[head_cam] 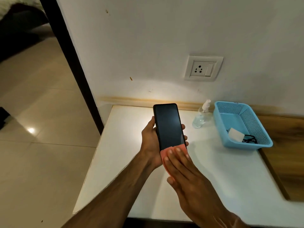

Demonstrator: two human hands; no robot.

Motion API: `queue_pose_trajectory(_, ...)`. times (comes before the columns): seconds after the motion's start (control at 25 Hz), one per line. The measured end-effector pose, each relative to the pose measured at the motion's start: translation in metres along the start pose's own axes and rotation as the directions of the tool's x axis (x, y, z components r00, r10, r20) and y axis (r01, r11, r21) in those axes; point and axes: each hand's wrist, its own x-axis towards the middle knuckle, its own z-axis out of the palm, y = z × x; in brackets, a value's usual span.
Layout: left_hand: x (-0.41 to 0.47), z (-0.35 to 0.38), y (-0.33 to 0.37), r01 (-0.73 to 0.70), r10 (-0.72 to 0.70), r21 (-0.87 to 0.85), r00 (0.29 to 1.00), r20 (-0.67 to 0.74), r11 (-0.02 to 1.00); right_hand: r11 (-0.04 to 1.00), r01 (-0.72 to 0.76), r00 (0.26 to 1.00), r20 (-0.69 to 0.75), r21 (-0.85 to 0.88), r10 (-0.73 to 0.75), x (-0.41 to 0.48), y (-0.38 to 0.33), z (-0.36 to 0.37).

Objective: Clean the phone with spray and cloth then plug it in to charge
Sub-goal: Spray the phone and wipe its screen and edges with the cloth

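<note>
Both hands are engaged over the white table (205, 170): the phone (167, 125) is gripped along its long edges by the left hand (150, 142), thumb on one side and fingertips curled round the other, so that the dark screen is turned up and left free for wiping. It is held above the table near the front-left part of the top, tilted slightly, its upper end toward the wall. A pink cloth (166, 155) is pressed against the lower end of the screen by the right hand (182, 170), whose fingers are laid out flat and close together rather than curled; the flat palm seems chosen so that pressure is spread evenly across the glass. Nothing is pinched by that hand, the cloth being merely trapped beneath it. The spray bottle (201, 116) is set upright at the back of the table, just beside the blue basket (256, 129) and apart from the hands, which suggests that the wiping stage is in hand. Inside the basket a white charger block (235, 134) and a dark cable (250, 139) are kept together, within reach of the wall socket (203, 69) directly above, so the plugging-in is judged not yet begun. Whether the screen is wet cannot be told
</note>
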Motion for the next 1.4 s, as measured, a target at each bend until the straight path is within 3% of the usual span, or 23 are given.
queue_pose_trajectory(0.12,0.0,0.001,-0.001,-0.024,0.025,0.032,0.999,-0.031,0.999,1.0,-0.028,1.0,0.0,-0.011,0.028,0.022,0.007,-0.008)
queue_pose_trajectory(0.32,0.001,0.003,-0.009,0.001,0.018,0.133,0.989,-0.144,0.991,0.937,-0.297,0.954,0.01,0.183,0.301,0.106,0.021,-0.021)
queue_pose_trajectory(0.4,0.002,0.0,-0.008,0.003,0.007,0.091,0.995,-0.105,0.996,0.947,-0.27,0.962,-0.004,0.176,0.275,0.108,0.018,-0.017)
queue_pose_trajectory(0.56,0.001,-0.003,-0.006,0.021,-0.022,0.022,1.0,0.016,1.0,0.994,-0.069,0.995,-0.065,0.08,0.074,0.048,0.004,-0.011)
queue_pose_trajectory(0.68,0.0,0.0,-0.008,0.034,-0.034,0.047,0.999,0.004,0.998,1.0,-0.001,0.997,-0.08,-0.02,-0.001,0.028,0.011,-0.019)
queue_pose_trajectory(0.88,-0.004,0.007,-0.007,0.023,-0.01,0.104,0.992,-0.128,0.994,0.986,-0.162,0.983,-0.078,0.033,0.164,0.086,0.024,-0.032)
queue_pose_trajectory(1.08,-0.005,0.007,-0.004,0.01,0.009,0.108,0.985,-0.174,0.994,0.998,-0.062,0.99,-0.124,0.011,0.063,0.087,0.021,-0.026)
queue_pose_trajectory(1.4,-0.003,0.005,-0.009,-0.002,0.025,0.147,0.987,-0.156,0.989,0.998,-0.065,0.988,-0.142,0.007,0.065,0.056,0.029,-0.032)
